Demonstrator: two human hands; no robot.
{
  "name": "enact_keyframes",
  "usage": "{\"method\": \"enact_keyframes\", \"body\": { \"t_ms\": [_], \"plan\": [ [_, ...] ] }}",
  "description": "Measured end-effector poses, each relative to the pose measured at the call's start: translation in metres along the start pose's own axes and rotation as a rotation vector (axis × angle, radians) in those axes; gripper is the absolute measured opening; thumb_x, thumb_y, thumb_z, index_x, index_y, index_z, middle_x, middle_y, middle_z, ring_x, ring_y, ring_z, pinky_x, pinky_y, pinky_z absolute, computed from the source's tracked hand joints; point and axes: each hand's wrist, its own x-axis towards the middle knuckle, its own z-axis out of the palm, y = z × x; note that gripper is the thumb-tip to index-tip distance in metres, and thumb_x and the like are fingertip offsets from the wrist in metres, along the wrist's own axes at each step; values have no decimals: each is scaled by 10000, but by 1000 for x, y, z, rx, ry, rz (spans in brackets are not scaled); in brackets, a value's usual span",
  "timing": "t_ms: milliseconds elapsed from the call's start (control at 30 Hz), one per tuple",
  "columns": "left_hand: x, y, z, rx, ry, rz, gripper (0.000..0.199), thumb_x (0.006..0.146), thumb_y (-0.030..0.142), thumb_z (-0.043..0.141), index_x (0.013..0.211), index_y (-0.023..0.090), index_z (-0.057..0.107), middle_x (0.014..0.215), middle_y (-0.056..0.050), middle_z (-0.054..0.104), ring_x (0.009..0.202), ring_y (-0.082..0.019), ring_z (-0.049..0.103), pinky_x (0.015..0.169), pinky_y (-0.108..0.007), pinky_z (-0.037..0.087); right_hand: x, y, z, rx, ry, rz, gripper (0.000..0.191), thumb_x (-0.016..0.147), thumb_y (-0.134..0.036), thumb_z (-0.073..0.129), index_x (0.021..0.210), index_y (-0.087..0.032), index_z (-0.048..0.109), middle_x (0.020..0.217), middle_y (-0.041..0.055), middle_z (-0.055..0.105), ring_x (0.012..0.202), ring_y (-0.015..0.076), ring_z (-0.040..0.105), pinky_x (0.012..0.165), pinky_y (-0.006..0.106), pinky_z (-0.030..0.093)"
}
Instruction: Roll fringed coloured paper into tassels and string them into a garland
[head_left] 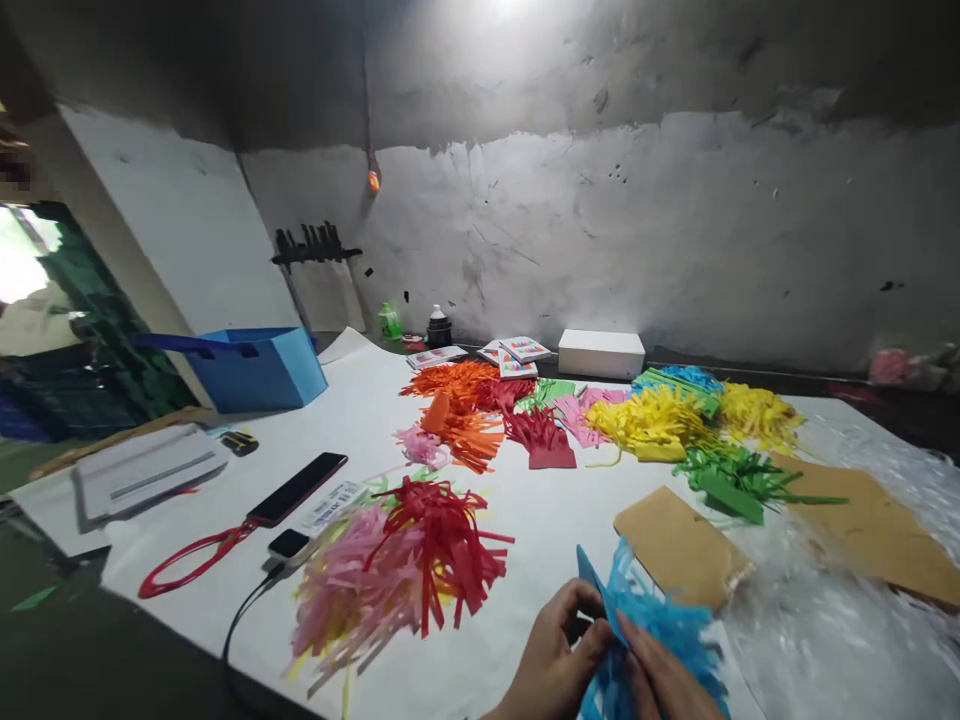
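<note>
Near the bottom of the view, both hands grip a piece of blue fringed tissue paper (664, 625) by its uncut band. My left hand (559, 650) pinches the band between thumb and fingers. Against the band's other side press the fingers of my right hand (664, 670), closed on the same paper. Strips of the fringe spread to the right and hang below the hands. Left of the hands lies a heap of pink fringed paper (360, 575) with red fringed paper (450, 545) on top and some yellow showing beneath.
Brown cardboard (679, 545) and clear plastic bags (832, 620) lie to the right. Further back are orange (465, 430), yellow (649, 420) and green fringed paper (731, 485), and a white box (600, 353). A phone (298, 488), red cable (195, 568) and blue bin (259, 370) occupy the left.
</note>
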Motion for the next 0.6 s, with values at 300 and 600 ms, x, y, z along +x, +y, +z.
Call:
{"method": "enact_keyframes", "body": {
  "t_ms": [300,600],
  "plan": [
    [-24,-25,-8,208,-19,56,304,895,484,626,909,187,558,844,-17,540,825,-191,531,772,-322,434,-3,-44,1,-16,44,273,154,947,-244,594,960,-215,745,867,39,782,776,187,758,719,244,615],
    [-30,-28,-14,217,1,2,274,900,458,620,905,191,556,827,-4,546,785,-179,531,734,-297,440,-3,-51,5,149,-47,524,141,881,-249,632,805,-233,749,789,31,764,733,208,728,679,288,580]
  ]
}}
